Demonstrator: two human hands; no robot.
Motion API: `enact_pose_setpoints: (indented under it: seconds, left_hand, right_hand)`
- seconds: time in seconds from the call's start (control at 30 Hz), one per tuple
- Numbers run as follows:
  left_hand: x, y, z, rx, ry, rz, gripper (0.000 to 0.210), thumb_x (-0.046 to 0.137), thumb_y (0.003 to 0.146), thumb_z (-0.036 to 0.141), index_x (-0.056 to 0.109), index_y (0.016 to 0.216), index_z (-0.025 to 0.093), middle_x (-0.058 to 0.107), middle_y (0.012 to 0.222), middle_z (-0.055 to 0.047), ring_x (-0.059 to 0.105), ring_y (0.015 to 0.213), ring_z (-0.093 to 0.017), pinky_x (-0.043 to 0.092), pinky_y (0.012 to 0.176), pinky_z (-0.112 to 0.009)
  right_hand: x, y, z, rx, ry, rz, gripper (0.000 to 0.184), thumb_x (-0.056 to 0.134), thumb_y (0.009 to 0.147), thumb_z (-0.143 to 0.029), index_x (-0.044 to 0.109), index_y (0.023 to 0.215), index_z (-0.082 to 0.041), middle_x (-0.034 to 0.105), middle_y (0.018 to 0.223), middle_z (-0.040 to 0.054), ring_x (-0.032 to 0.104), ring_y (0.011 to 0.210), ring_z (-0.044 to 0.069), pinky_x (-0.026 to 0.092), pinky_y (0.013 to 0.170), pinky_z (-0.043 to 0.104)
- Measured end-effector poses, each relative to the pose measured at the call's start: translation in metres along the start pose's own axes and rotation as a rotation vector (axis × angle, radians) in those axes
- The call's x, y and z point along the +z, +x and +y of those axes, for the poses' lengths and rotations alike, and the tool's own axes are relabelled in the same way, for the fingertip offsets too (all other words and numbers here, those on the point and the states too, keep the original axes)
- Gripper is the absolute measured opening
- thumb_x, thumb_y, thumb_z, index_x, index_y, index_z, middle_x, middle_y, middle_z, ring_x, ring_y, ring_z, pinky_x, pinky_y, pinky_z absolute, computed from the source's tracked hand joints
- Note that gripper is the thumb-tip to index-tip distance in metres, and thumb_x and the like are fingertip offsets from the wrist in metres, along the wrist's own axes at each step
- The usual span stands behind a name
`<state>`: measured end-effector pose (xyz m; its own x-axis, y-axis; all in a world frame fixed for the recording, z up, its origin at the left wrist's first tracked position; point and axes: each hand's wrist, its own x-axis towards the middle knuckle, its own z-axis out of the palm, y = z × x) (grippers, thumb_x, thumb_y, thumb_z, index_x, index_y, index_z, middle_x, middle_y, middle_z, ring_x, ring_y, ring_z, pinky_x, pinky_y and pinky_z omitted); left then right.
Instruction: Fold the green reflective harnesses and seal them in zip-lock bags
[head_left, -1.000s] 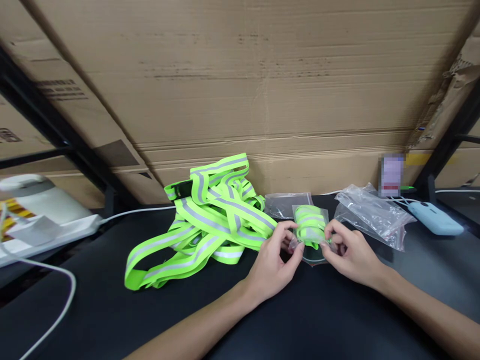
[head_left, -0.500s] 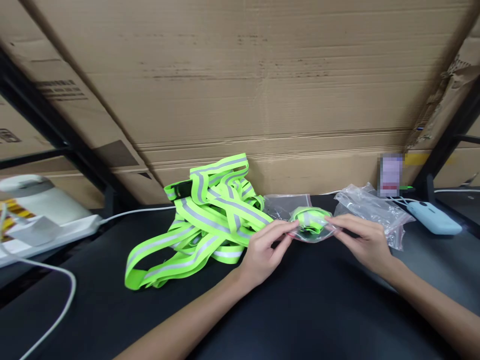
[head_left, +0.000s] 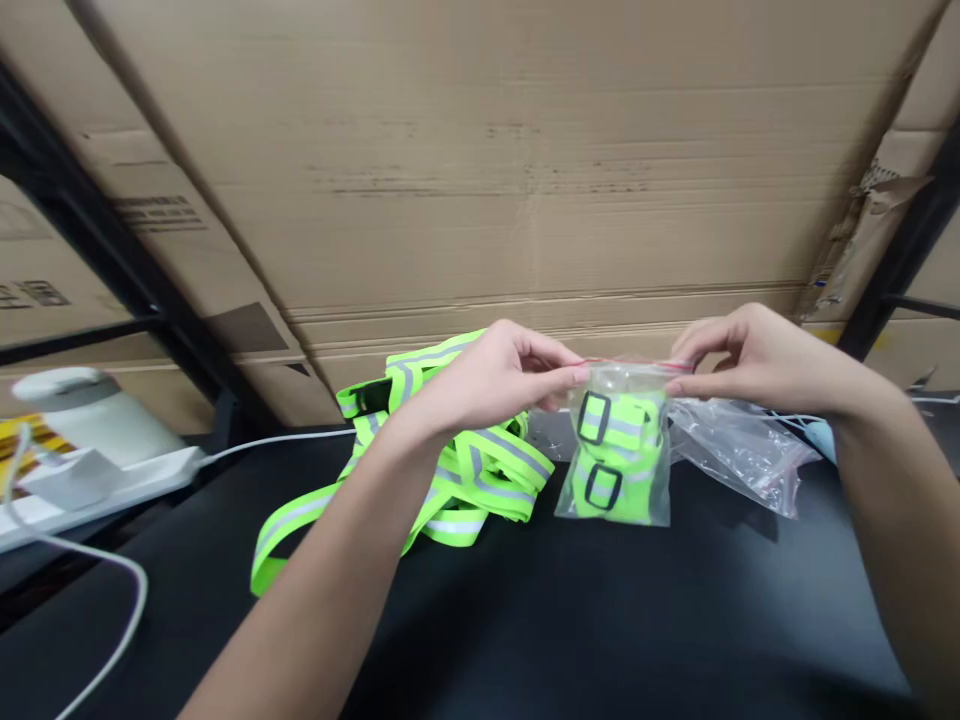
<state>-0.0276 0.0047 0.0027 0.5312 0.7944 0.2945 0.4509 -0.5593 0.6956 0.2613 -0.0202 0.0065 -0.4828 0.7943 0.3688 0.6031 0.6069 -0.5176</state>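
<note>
A clear zip bag [head_left: 570,495] hangs upright between my hands, its red-edged top strip uppermost. Inside it lies a folded neon-green reflective strap [head_left: 634,490] with grey bands and two black buckles. My left hand [head_left: 510,375] pinches the bag's top left corner between thumb and fingers. At the top right corner, my right hand [head_left: 739,355] pinches the same edge. Left of the bag, partly behind my left arm, is a loose pile of matching neon-green reflective straps [head_left: 495,470] on the black table.
More clear plastic bags [head_left: 750,460] lie behind and right of my hands. A white power strip [head_left: 112,490] with a plug and cable is at the left, by a pale bottle [head_left: 112,410]. Cardboard [head_left: 525,200] walls the back, between black metal posts [head_left: 180,330].
Both hands have risen and turned the bag from nearly end-on to upright, its front now facing me. My grip has moved to the two ends of its top edge.
</note>
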Motion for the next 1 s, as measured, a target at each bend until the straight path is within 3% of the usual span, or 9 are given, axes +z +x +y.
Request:
enact_pose_setpoints:
  seconds: [0.1,0.2,0.4,0.63,1.0]
  left_hand:
    - [0.002,-0.003,-0.011,-0.085,-0.045,-0.127,0.019,0.08,0.079,0.039,0.085,0.088,0.023,0.077,0.071,-0.003,0.072,0.062,-0.019,0.058,0.056,-0.026]
    - [0.009,-0.002,-0.023,-0.165,-0.09,-0.207,0.016,0.085,0.072,0.034,0.086,0.084,0.024,0.079,0.07,-0.004,0.076,0.068,-0.023,0.063,0.062,-0.031]
    - [0.006,0.003,-0.031,-0.252,-0.219,-0.216,0.016,0.09,0.064,0.03,0.083,0.077,0.024,0.079,0.07,-0.004,0.078,0.072,-0.025,0.065,0.069,-0.034]
    - [-0.004,-0.002,-0.035,-0.255,-0.178,-0.239,0.011,0.086,0.07,0.028,0.084,0.08,0.024,0.08,0.072,-0.004,0.076,0.068,-0.02,0.064,0.068,-0.029]
    - [0.004,0.01,-0.058,-0.304,-0.247,-0.243,0.019,0.085,0.072,0.038,0.081,0.079,0.021,0.074,0.073,-0.003,0.069,0.064,-0.015,0.062,0.069,-0.029]
  right_hand:
    - [0.006,0.002,0.007,0.117,0.121,-0.224,0.018,0.081,0.081,-0.041,0.083,0.083,-0.024,0.076,0.066,0.0017,0.068,0.054,0.016,0.052,0.046,0.024]
    - [0.019,0.004,0.017,0.185,0.181,-0.324,0.012,0.083,0.079,-0.036,0.082,0.08,-0.024,0.076,0.065,0.0018,0.07,0.054,0.017,0.054,0.045,0.025]
    - [0.025,0.005,0.022,0.182,0.265,-0.34,0.017,0.081,0.081,-0.036,0.084,0.092,-0.023,0.081,0.077,0.0044,0.075,0.062,0.02,0.058,0.047,0.024]
    - [0.025,0.006,0.031,0.228,0.357,-0.348,0.016,0.079,0.084,-0.038,0.08,0.085,-0.022,0.08,0.074,0.0043,0.076,0.067,0.019,0.058,0.05,0.023]
    - [0.03,0.013,0.06,0.272,0.484,-0.334,0.019,0.079,0.081,-0.037,0.08,0.09,-0.02,0.081,0.085,0.0085,0.078,0.076,0.021,0.06,0.055,0.025]
